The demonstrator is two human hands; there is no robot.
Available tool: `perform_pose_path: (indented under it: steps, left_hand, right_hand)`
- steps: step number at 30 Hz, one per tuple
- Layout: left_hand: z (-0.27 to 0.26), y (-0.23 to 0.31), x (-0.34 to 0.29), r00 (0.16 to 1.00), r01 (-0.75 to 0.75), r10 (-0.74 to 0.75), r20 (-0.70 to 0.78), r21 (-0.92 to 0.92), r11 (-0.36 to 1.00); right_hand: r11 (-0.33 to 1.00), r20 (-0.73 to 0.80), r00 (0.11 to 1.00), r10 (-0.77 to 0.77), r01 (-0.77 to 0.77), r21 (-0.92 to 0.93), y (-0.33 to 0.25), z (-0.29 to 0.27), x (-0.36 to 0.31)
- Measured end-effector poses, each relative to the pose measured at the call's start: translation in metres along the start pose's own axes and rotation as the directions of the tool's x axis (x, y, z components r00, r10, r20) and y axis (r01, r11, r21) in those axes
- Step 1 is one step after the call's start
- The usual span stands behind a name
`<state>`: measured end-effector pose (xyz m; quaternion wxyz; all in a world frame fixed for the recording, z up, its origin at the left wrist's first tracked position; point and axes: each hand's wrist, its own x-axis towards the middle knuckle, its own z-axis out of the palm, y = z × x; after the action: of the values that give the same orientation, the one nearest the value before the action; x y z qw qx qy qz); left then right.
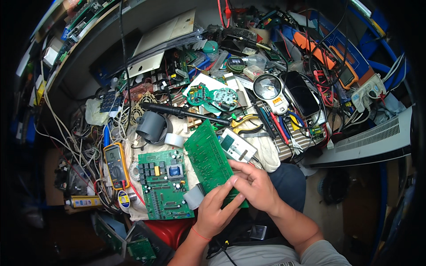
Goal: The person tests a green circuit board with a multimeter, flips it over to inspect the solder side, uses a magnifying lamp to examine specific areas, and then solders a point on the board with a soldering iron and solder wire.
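A green circuit board [207, 155] is held tilted up over the near edge of the bench, its solder-dotted face toward me. My right hand [257, 186] grips its right edge with thumb and fingers. My left hand [217, 213] has its fingers closed at the board's lower part, close to the right fingertips. Left of it, a second green circuit board [153, 198] lies flat, carrying black relays, a blue transformer [175, 171] and several capacitors. A grey ribbon cable [194, 197] shows between this board and the held one. What lies behind the raised board is hidden.
A multimeter [116, 165] stands at the left, near a grey cylinder [151, 127]. Beyond the held board lie a white device with a display [237, 145], yellow-handled pliers [246, 124], a magnifier [268, 88] and a dark phone [301, 94]. Cables and parts crowd the back.
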<state>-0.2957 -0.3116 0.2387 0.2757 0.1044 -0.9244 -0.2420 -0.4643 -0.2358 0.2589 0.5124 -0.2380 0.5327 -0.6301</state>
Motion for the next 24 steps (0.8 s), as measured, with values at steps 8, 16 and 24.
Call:
perform_pose_path:
  steps: [8,16,24]
  left_hand:
    - [0.032,-0.004,0.010,0.999,0.026,-0.026,0.042,-0.003,1.000]
    - [0.044,-0.008,0.004,0.999,0.000,0.002,-0.053,0.039,0.999]
    - [0.048,-0.009,0.003,0.999,0.000,0.002,-0.054,0.038,0.999]
  right_hand:
    - [0.525,-0.111,0.804,-0.584,0.270,-0.807,0.007,-0.037,0.007]
    - [0.259,0.100,0.822,-0.560,0.289,-0.922,0.024,-0.053,0.023]
    - [0.198,0.175,0.823,-0.540,0.326,-0.924,0.028,-0.058,0.019]
